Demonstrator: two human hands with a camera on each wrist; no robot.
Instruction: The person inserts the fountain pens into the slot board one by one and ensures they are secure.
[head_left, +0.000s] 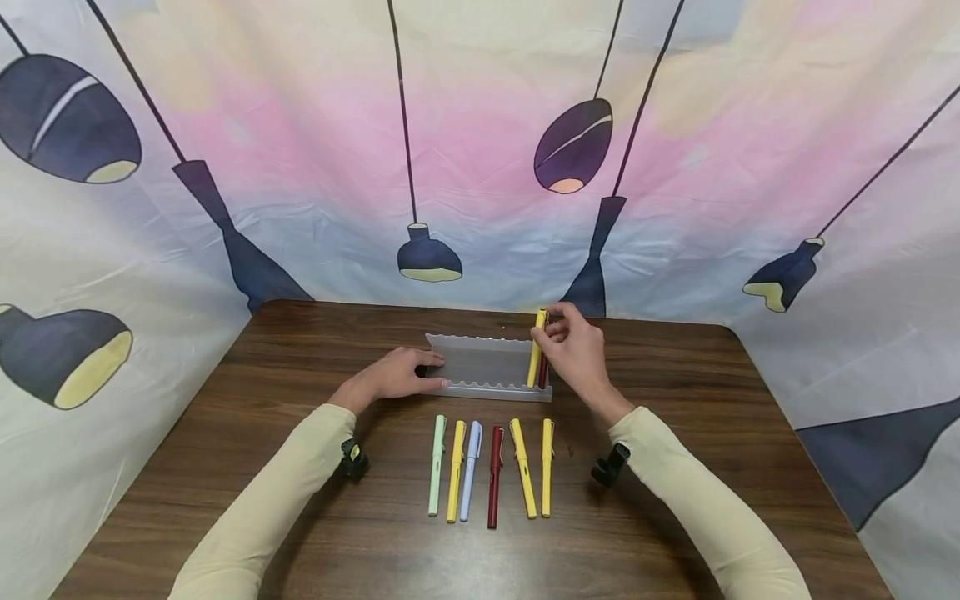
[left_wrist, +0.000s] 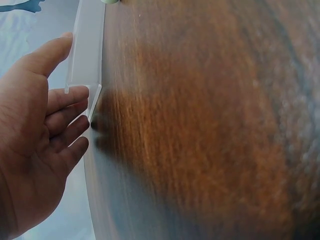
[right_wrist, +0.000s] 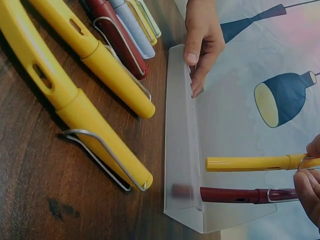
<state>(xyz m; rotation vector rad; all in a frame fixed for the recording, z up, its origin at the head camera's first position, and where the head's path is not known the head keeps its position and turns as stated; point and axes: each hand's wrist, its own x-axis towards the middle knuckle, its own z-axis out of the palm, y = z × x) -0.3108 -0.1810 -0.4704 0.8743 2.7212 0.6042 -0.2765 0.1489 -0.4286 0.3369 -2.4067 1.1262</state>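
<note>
No text, label or number is readable.

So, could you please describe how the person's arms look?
The left sleeve and right sleeve are long, plain and pale cream. A small black device sits near the left one's end, another black device near the right one's. No cables show.

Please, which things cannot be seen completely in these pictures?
Head view: dark red pen in the tray, partly behind the right hand.
Left wrist view: pale green thing, cut off by the top edge.
Right wrist view: nearest yellow pen, cut off by the upper-left corner.
</note>
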